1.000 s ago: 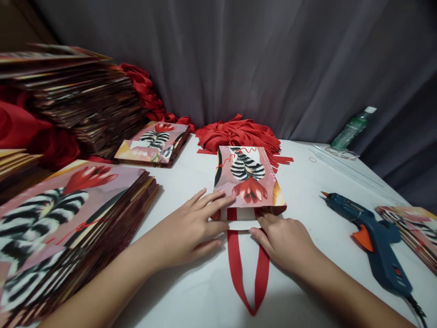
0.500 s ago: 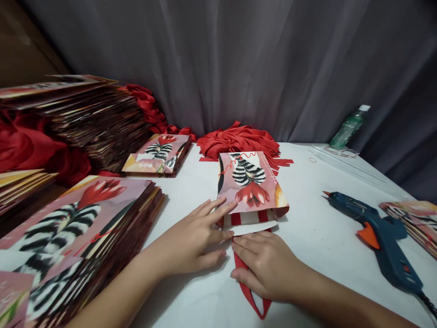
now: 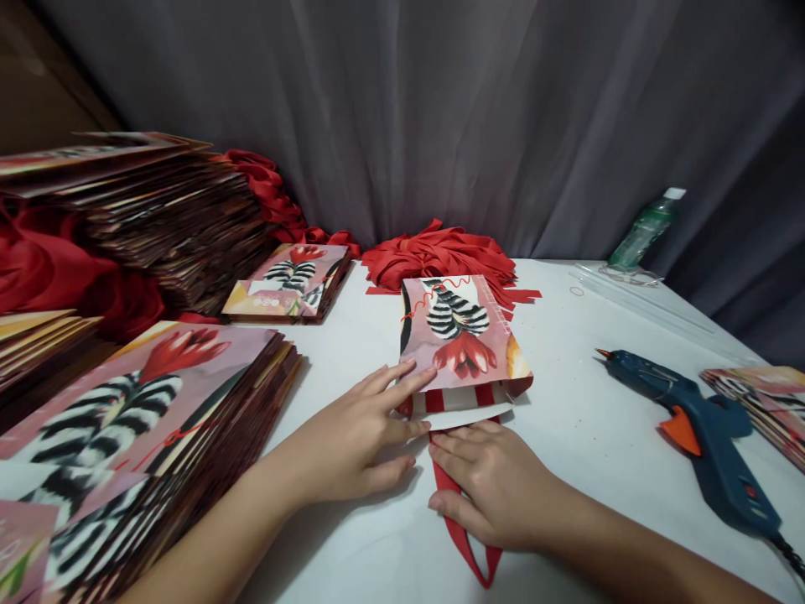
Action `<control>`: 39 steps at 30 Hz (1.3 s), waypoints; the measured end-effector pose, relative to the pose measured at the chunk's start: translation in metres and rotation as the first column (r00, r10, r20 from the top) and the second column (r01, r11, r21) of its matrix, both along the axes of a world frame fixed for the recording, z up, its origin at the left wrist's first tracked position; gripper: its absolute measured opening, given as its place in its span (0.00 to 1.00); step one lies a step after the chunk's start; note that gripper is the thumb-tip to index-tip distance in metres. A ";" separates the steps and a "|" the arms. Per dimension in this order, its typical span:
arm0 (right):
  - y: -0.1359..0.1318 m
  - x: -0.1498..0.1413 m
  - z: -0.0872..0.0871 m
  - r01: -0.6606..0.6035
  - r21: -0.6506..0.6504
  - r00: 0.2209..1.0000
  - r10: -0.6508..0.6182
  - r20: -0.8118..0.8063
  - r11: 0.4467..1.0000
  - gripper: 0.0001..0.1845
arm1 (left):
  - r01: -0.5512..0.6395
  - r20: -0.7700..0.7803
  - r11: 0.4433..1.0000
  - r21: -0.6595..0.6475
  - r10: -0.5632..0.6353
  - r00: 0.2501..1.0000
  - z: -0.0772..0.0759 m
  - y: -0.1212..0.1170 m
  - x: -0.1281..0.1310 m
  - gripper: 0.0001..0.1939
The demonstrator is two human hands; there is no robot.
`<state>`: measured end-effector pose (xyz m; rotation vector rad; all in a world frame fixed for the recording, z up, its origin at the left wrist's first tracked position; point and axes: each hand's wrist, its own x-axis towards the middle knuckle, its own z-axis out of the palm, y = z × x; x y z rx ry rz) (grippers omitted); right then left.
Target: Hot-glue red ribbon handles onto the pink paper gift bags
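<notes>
A pink paper bag (image 3: pixel 462 335) printed with a red tulip and zebra stripes lies on the white table in front of me, its mouth toward me. Red ribbon ends show inside the opening, and a red ribbon handle (image 3: pixel 462 545) loops out toward me. My left hand (image 3: pixel 371 432) has its fingers spread, the fingertips resting on the bag's left edge near the mouth. Flat over the ribbon handle and the bag's lower lip lies my right hand (image 3: pixel 487 474), fingers stretched out, hiding part of the ribbon.
Stacks of printed bags (image 3: pixel 113 403) fill the left side, with red ribbon (image 3: pixel 50 260) among them. Behind the bag sits a ribbon heap (image 3: pixel 433 256). A blue glue gun (image 3: pixel 698 445), more bags (image 3: pixel 764 398), clear sticks (image 3: pixel 654 306) and a green bottle (image 3: pixel 645 231) are at right.
Both hands stay almost in place on the bag and ribbon handle. The view shifts very slightly; nothing is taken up or let go.
</notes>
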<state>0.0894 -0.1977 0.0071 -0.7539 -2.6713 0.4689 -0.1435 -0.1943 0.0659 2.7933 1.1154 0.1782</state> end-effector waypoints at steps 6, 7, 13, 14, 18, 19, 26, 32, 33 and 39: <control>0.001 0.002 -0.001 -0.009 -0.014 1.000 0.009 -0.004 1.000 0.28 | 0.001 0.026 1.000 0.004 -0.001 1.000 -0.001 0.001 0.000 0.20; 0.001 0.002 -0.001 -0.012 -0.018 1.000 0.012 -0.004 1.000 0.28 | 0.000 0.027 1.000 0.002 0.000 1.000 -0.001 0.001 0.000 0.20; 0.001 0.002 0.000 -0.013 -0.027 1.000 0.013 0.001 1.000 0.28 | -0.002 0.030 1.000 -0.005 0.002 1.000 0.000 0.000 0.000 0.20; 0.002 0.002 0.000 -0.013 -0.027 1.000 0.013 0.002 1.000 0.28 | -0.004 0.026 1.000 -0.005 0.004 1.000 0.000 0.000 0.000 0.20; 0.002 0.001 0.000 -0.019 -0.021 1.000 0.019 0.007 1.000 0.26 | -0.007 -0.003 1.000 0.000 0.007 1.000 0.000 0.001 0.000 0.20; 0.002 0.001 0.000 -0.021 -0.018 1.000 0.021 0.008 1.000 0.25 | -0.006 -0.006 1.000 0.001 0.006 1.000 0.000 0.001 0.000 0.20; 0.004 0.004 -0.005 -0.030 0.029 0.999 0.029 0.016 0.999 0.21 | -0.009 0.029 1.000 0.007 0.008 1.000 0.000 0.000 0.000 0.21; 0.003 -0.001 -0.002 -0.037 0.066 0.999 0.036 0.017 0.997 0.21 | -0.007 0.037 1.000 0.016 0.006 0.999 -0.001 0.000 0.000 0.20; 0.002 0.000 0.005 -0.031 0.072 0.999 0.029 0.025 0.997 0.21 | -0.003 0.033 1.000 0.017 0.003 0.999 -0.001 0.001 0.000 0.20; 0.009 0.083 0.058 0.600 0.091 0.779 -0.606 0.164 0.795 0.23 | 0.011 0.048 1.000 0.030 -0.012 0.999 -0.003 0.006 -0.007 0.21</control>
